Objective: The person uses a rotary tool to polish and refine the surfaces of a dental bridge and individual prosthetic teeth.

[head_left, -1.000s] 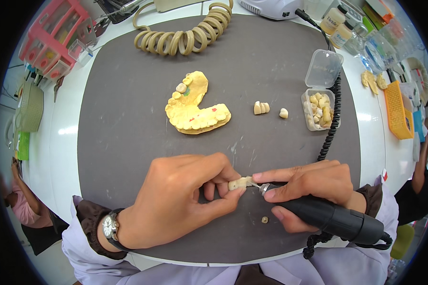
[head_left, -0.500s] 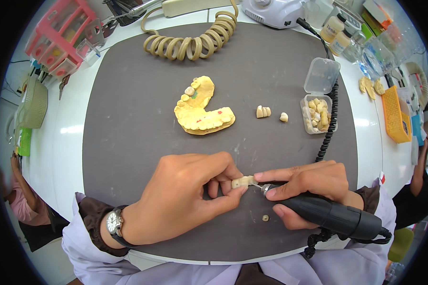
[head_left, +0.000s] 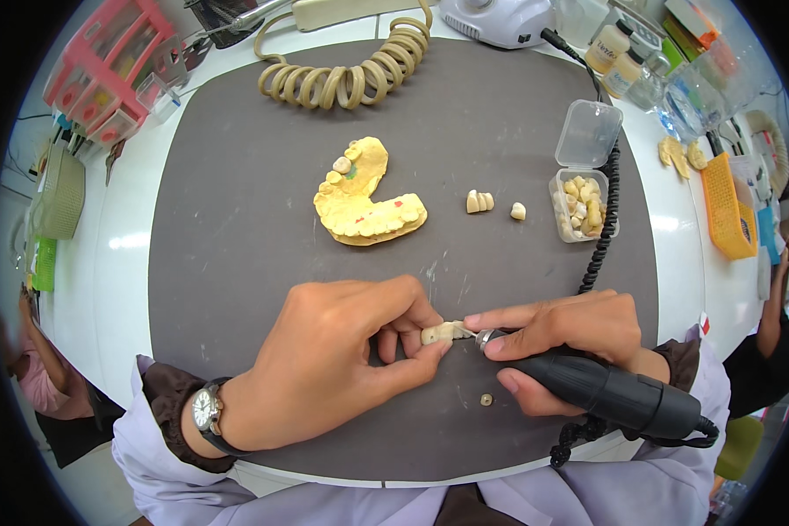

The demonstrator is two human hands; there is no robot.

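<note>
Small crown (head_left: 486, 400) set on grey mat (head_left: 228, 219), near edge side. Black rotary handpiece (head_left: 609, 392) gripped in right hand (head_left: 579, 329), index finger extended toward tooth-coloured piece (head_left: 438, 334). Piece pinched between thumb and fingers of left hand (head_left: 346, 342), in front of handpiece; bur contact cannot be told. Beyond hands, joined crowns (head_left: 479, 202), single crown (head_left: 518, 211) and open clear box (head_left: 589, 136) placed right of yellow dental model (head_left: 359, 206). Coiled beige hose (head_left: 342, 88) laid farthest.
</note>
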